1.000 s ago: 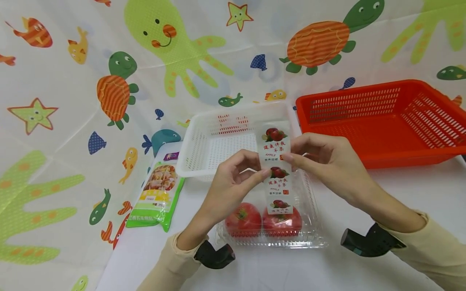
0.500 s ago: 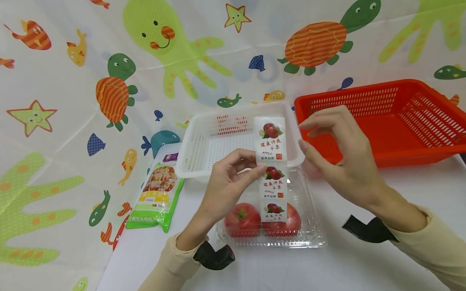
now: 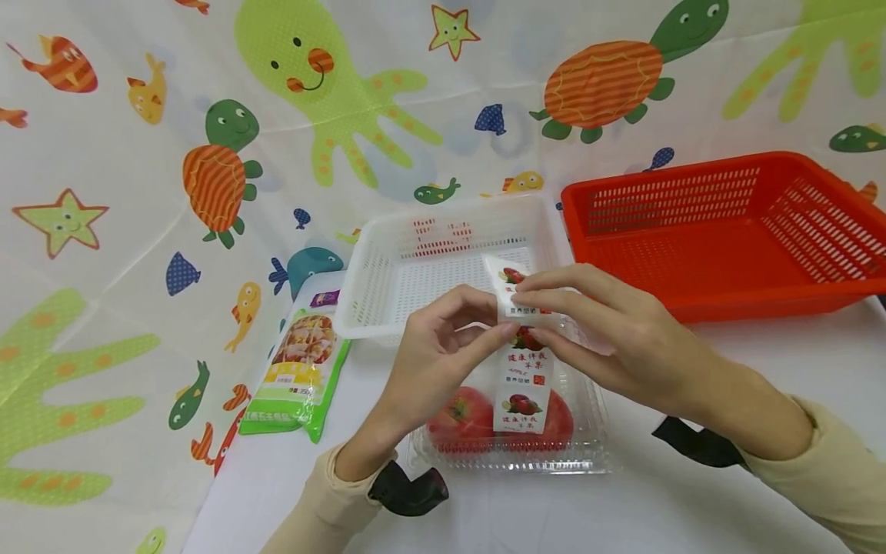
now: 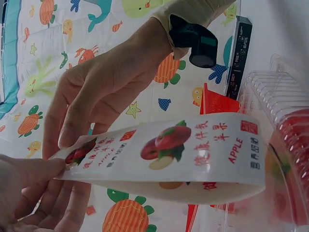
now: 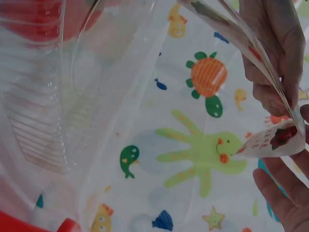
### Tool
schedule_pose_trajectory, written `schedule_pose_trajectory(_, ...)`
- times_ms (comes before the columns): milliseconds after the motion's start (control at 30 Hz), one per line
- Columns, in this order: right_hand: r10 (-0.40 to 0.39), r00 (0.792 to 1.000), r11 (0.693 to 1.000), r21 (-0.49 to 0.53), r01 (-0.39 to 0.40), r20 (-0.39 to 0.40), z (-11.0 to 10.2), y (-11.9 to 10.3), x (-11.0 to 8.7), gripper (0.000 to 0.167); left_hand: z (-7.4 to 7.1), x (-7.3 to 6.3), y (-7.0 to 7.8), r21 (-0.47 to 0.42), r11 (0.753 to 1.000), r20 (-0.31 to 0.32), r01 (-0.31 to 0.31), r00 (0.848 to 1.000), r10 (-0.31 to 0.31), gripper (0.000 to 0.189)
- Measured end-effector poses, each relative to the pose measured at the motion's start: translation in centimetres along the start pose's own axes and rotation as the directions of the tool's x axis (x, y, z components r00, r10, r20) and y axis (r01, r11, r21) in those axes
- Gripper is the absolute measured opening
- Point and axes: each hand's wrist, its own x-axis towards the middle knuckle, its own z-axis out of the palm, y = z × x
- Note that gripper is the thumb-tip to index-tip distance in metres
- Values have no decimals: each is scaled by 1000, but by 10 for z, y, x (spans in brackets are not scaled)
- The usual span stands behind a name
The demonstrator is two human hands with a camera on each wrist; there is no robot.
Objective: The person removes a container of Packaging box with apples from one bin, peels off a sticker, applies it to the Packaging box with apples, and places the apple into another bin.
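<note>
My left hand (image 3: 443,346) pinches a strip of white labels (image 3: 522,385) printed with red apples, thumb in front, near its middle. The strip's lower part hangs over a clear plastic box (image 3: 588,458) holding red round fruits (image 3: 460,415). Its top label (image 3: 505,273) leans over behind the fingers of my right hand (image 3: 616,338). Those fingers lie extended over the label's face, with the thumb lower down at the strip. In the left wrist view the strip (image 4: 203,150) bends into a loop. The right wrist view has the curled end (image 5: 275,140) between thumb and spread fingers.
Behind the fruit box stands a white perforated basket (image 3: 360,285). A red basket (image 3: 754,300) is at the right. On the left lies a green-edged food packet (image 3: 298,377). A cloth printed with sea animals (image 3: 388,46) hangs behind the table.
My right hand came off the strip half a second ago, lifting to the right, and is now back over the top label, which has tilted. The left hand keeps its pinch.
</note>
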Motion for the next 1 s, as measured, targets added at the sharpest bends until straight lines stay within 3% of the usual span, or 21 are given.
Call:
schedule_pose_trajectory(233,132,991,988,72,-133,22,6,-3,-5,48,-2,-1,1,42,998,2,-51,999,51,22)
schedule_pose_trajectory(500,165,986,972,174,-159,-21,7,-3,2,36,-4,1,0,96,989,2,-114,993,114,21)
schedule_pose_trajectory(633,196,979,961,207,-182,-49,6,-4,5,20,-5,1,2,108,986,-1,-130,991,131,21)
schedule_pose_trajectory(767,230,971,956,205,-212,-66,6,-5,6,41,-6,1,3,113,985,1,-130,991,130,21)
schedule_pose_trajectory(1000,326,942,927,228,-300,-86,4,-5,3,45,-12,-4,2,115,991,-13,-76,997,78,23)
